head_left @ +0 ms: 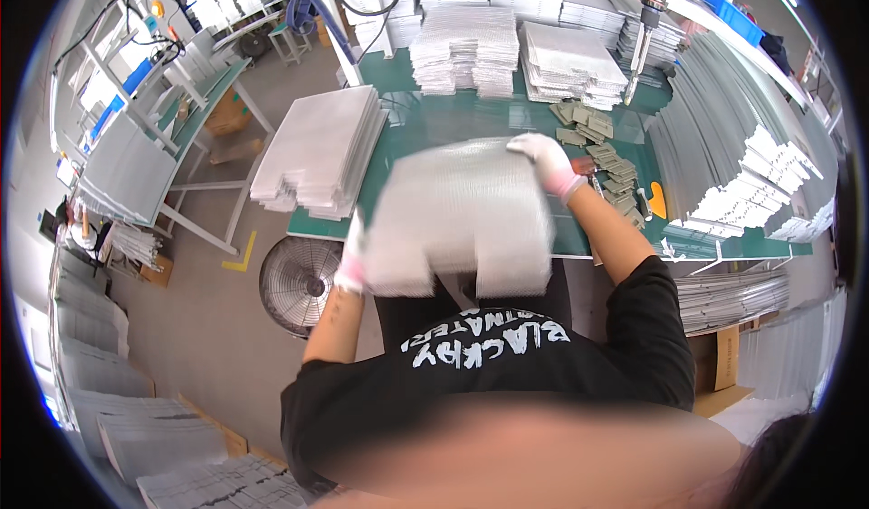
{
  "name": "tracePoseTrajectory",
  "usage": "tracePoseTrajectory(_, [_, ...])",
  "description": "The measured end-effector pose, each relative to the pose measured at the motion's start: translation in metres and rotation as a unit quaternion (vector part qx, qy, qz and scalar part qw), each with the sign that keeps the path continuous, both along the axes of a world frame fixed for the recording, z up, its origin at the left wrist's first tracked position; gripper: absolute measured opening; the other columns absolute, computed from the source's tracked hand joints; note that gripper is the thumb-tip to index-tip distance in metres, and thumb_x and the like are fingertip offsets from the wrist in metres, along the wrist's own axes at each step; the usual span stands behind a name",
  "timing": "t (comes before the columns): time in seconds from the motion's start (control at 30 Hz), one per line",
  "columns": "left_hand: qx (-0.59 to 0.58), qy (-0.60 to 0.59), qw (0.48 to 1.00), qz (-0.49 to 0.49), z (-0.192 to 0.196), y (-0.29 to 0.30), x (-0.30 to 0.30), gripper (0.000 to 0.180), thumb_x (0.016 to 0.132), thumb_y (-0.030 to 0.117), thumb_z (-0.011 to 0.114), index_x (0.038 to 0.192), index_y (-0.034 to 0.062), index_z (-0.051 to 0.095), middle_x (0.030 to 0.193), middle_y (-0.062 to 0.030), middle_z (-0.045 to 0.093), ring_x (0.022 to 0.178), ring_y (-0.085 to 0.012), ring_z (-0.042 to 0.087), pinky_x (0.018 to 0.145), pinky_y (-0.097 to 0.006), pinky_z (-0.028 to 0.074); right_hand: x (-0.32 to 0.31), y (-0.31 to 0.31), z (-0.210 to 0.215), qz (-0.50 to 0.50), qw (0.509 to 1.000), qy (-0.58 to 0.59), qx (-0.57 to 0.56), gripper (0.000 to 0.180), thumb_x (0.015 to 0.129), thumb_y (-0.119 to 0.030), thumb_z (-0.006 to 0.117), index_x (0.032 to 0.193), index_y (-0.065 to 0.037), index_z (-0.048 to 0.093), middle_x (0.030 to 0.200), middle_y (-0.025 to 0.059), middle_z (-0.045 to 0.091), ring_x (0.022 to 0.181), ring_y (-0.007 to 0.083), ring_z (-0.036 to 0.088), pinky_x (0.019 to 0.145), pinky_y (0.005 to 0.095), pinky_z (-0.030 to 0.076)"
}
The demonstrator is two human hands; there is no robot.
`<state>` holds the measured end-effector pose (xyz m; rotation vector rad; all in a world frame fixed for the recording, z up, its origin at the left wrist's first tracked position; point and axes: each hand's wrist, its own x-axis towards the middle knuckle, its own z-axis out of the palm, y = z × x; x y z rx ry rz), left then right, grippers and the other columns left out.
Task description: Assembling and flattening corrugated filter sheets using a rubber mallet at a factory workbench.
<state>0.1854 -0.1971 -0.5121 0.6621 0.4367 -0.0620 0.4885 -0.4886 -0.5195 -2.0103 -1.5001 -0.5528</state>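
Observation:
A pale silver sheet panel (462,203) with a notch in its near edge is held over the front of the green table, slightly blurred. My left hand (351,263), in a white and pink glove, grips its left edge. My gloved right hand (549,161) is closed over the far right corner. To the left, a stack of similar notched panels (317,142) overhangs the table edge. Just right of my right hand lie several small olive-coloured flat pieces (619,176), with a red-handled tool (584,166) and a yellow piece (657,201) nearby.
More panel stacks (466,52) stand along the back of the green table (425,120). A power screwdriver (650,11) hangs above the far right. Tall stacks of grey sheets (724,129) fill the right side. A round floor fan (303,284) is below, left of my legs.

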Motion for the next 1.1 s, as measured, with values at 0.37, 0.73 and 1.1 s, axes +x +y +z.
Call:
tracePoseTrajectory(0.37, [0.245,-0.145,0.958,-0.037,-0.125,-0.017,-0.058,0.078,0.095,0.019,0.061,0.157,0.0009,0.019,0.159,-0.0118,0.033,0.146,-0.0228,0.031,0.121,-0.039,0.023,-0.152,-0.079,-0.028,-0.167,0.906,0.387,0.035,0.025,0.094,-0.015,0.061,0.111,0.001,0.070,0.105,0.0214,0.071,0.100,0.0301,0.070,0.089,0.0363,0.053])
tracePoseTrajectory(0.73, [0.556,-0.140,0.817,-0.056,-0.060,-0.034,-0.050,0.100,0.082,0.005,0.077,0.159,0.0055,0.014,0.151,-0.0116,0.044,0.135,-0.0216,0.048,0.113,-0.036,0.037,-0.200,-0.098,-0.075,-0.034,0.725,0.669,0.161,0.033,0.094,-0.016,0.070,0.119,0.004,0.066,0.112,0.0072,0.071,0.103,0.0138,0.065,0.093,0.0322,0.051])
tracePoseTrajectory(1.1, [0.347,-0.068,0.934,-0.046,-0.066,-0.032,-0.043,0.051,0.095,0.007,0.066,0.140,-0.0033,0.044,0.132,-0.0084,0.058,0.119,-0.0129,0.057,0.105,-0.031,0.045,-0.177,-0.071,-0.039,-0.007,0.628,0.774,0.083,0.046,0.094,-0.021,0.069,0.131,0.004,0.058,0.121,0.0110,0.068,0.108,0.0181,0.065,0.099,0.0349,0.050])
